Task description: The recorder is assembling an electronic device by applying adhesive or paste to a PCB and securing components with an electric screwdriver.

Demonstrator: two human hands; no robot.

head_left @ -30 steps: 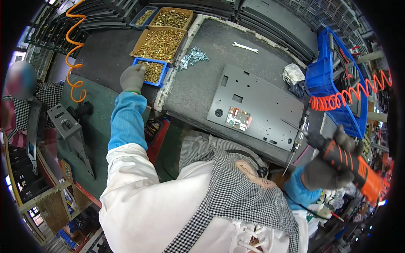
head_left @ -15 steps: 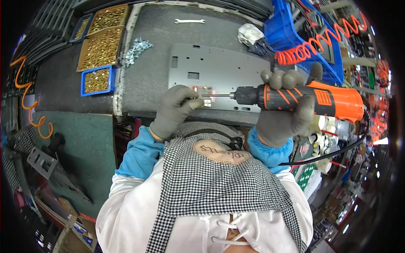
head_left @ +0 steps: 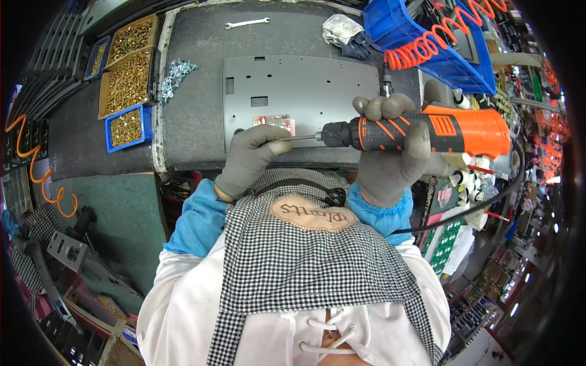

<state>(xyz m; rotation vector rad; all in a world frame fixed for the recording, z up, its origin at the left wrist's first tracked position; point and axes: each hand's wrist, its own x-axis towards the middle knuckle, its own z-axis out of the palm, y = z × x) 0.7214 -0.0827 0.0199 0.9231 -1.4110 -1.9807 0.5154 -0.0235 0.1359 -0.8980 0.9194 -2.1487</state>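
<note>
My right hand (head_left: 390, 161), in a grey glove, is wrapped around an orange and black electric screwdriver (head_left: 448, 131). The tool lies level, its long thin bit (head_left: 302, 138) pointing left. My left hand (head_left: 253, 157), also gloved in grey, is closed in a pinch at the bit's tip. Whatever small piece its fingertips hold is hidden. Just beyond both hands, a flat grey metal plate (head_left: 305, 88) with round and square holes rests on the bench. A small red and pale printed piece (head_left: 274, 121) sits on the plate beside my left fingertips.
Bins of brass-coloured fasteners (head_left: 127, 127) stand at the left, near a loose pile of silvery screws (head_left: 177, 79). A wrench (head_left: 247, 23) lies at the back. Crumpled gloves (head_left: 345, 33), a blue crate (head_left: 421, 46) and a coiled red hose (head_left: 421, 52) occupy the back right.
The screwdriver has moved left relative to my left hand, and its bit tip now meets the pinched fingertips. The whole view has shifted slightly.
</note>
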